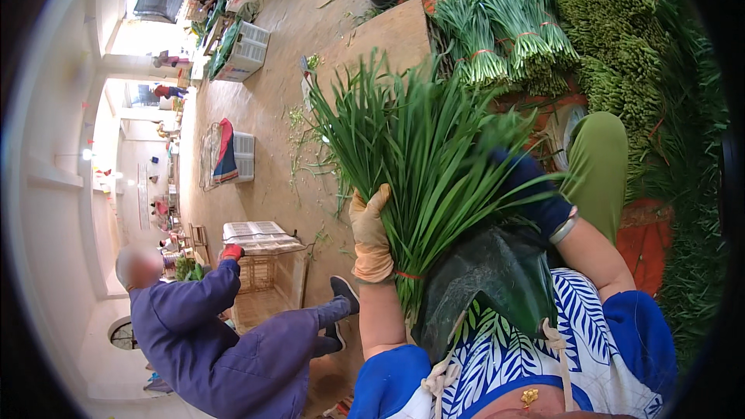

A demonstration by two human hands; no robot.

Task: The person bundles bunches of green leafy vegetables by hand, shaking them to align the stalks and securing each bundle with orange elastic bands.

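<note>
A large bundle of long green leafy stalks, like garlic chives point(430, 157), lies before my chest, with a red band point(408, 275) around its lower stems. In a pale orange rubber glove, my left hand point(371, 235) grips the bundle's left side above that band. My right hand point(524, 186), in a dark blue glove, is at the bundle's right side, blurred and partly behind leaves; its fingers are hidden. A dark green plastic apron point(495, 285) covers my lap beneath the stalks.
Banded bundles of greens point(518, 29) and a big stack of cut stems point(623, 41) lie at upper right. A wooden board point(384, 35) lies beyond the leaves. At lower left a person in a purple coat point(221, 349) holds a cart point(262, 238). White crates point(244, 154) stand on the floor.
</note>
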